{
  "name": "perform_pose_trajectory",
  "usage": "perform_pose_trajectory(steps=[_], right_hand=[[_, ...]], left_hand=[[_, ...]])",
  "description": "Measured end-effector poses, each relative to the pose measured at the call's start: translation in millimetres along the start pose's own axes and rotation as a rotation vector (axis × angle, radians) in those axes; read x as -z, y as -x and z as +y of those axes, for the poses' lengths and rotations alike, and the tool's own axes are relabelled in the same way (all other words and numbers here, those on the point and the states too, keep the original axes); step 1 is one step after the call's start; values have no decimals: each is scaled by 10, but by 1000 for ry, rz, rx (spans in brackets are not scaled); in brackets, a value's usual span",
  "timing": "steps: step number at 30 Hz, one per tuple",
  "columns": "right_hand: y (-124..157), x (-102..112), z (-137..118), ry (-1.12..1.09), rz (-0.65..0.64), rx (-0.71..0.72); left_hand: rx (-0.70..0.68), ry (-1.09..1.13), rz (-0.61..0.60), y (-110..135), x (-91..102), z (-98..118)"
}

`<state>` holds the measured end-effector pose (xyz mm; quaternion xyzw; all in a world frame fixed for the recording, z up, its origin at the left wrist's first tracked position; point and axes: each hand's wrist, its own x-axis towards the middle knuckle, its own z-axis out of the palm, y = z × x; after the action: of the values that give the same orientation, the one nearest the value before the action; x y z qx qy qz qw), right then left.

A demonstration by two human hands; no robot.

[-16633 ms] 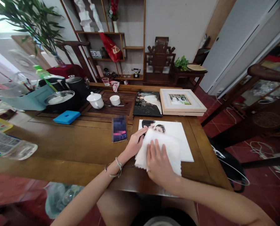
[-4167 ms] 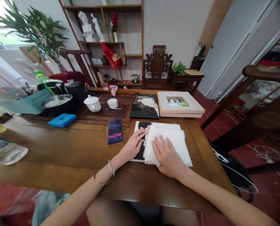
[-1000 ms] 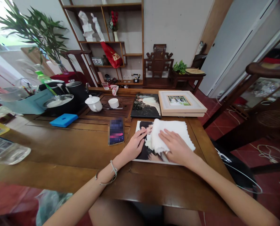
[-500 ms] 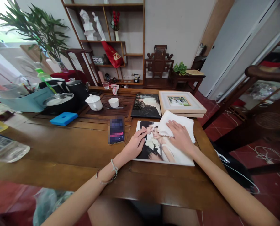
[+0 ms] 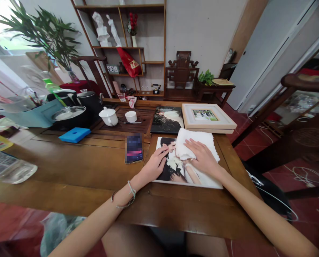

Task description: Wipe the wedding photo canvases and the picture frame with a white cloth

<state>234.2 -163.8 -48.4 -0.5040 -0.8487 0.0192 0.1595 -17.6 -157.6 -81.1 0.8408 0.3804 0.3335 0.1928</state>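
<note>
A large photo print (image 5: 172, 171) of a couple lies on the wooden table in front of me. My left hand (image 5: 157, 162) rests on its left part, fingers stretched out flat. On the upper right of the print lies a folded white cloth (image 5: 206, 137), covering one of the pictured faces. My right hand (image 5: 204, 159) presses on this cloth from above with fingers extended; the underside of the hand is hidden. Left of the print is a phone (image 5: 134, 149) with a partly blurred screen.
Behind the print lie a dark photo panel (image 5: 166, 125) and a pale framed picture (image 5: 230, 123). Farther left stand a white lidded cup (image 5: 108, 117), a small white bowl (image 5: 130, 116), a blue sponge-like block (image 5: 75, 135) and a clear bottle (image 5: 22, 171). A wooden chair (image 5: 304, 132) stands right.
My right hand and the white cloth have slid a little to the left across the print, covering more of the picture. My left hand stays in place on the print.
</note>
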Motion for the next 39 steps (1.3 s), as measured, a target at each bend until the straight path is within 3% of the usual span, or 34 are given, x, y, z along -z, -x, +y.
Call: perform_pose_trajectory(steps=[5,11,14,17,22,25,28,34,36,39], right_hand=[[-149,43,-132,-30,-64,-39],[-768,11,-494,-141,-103,15],[-891,-39,-560,-180,-99,42],[-741,-49,-417,-193,-75,15],[-316,47,93,-151,-3,-96],[-174,109,202,-125,8,-98],[-14,133,-17,-72,-65,-21],[649,157,-819,-16,-213,241],[760,179,-874,-26,-227,270],[627,188,-677,-32,-219,231]], left_hand=[[-25,1,12,-9,-8,8],[4,-27,-2,-30,37,61],[17,-47,-20,-24,38,61],[24,-36,-27,-15,34,62],[-20,-3,-6,-4,19,36],[-17,-8,-13,-2,6,1],[-24,-1,-7,-6,-3,-23],[0,17,4,-14,19,-57],[27,11,-12,-14,29,-76],[40,3,-33,-7,23,-106]])
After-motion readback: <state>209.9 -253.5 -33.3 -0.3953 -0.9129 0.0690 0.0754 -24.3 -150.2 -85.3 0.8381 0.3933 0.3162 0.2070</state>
